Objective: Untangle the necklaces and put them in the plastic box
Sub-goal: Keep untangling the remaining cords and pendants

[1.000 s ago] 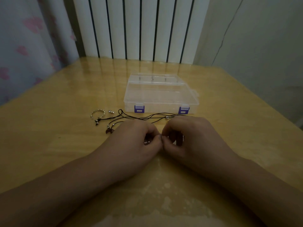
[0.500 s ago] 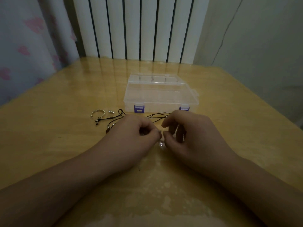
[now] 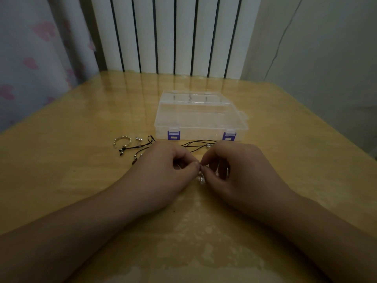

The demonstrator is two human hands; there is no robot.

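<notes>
Yellow-tan glossy worktop (image 3: 61, 180), worn pale patches near the front edge. Both hands sat together at centre, knuckles up, fingertips meeting. Left hand (image 3: 163, 172) pinched a thin piece of the necklaces (image 3: 201, 144) between thumb and forefinger; right hand (image 3: 242, 170) pinched the same spot from the other side, remaining fingers curled under. A small shiny silver pendant (image 3: 201, 179) hung just below the two pinches, touching the worktop or nearly, hard to tell. Thin black cords ran from behind the hands, looping just in front of the plastic box (image 3: 201, 117), with small silver beads on them. More black cord trailed left to a knot, with dark drop-shaped ends. Silver twisted ring-shaped bangle (image 3: 121, 141) lay left of the cords, a small silver bead-like piece (image 3: 139, 139) just beside it. Plastic box was clear, flat, rectangular, lid closed, two purple latches on the near side, standing beyond the hands. White ribbed radiator (image 3: 167, 33) behind the worktop; pale curtain (image 3: 30, 58) with pink hearts at left.
</notes>
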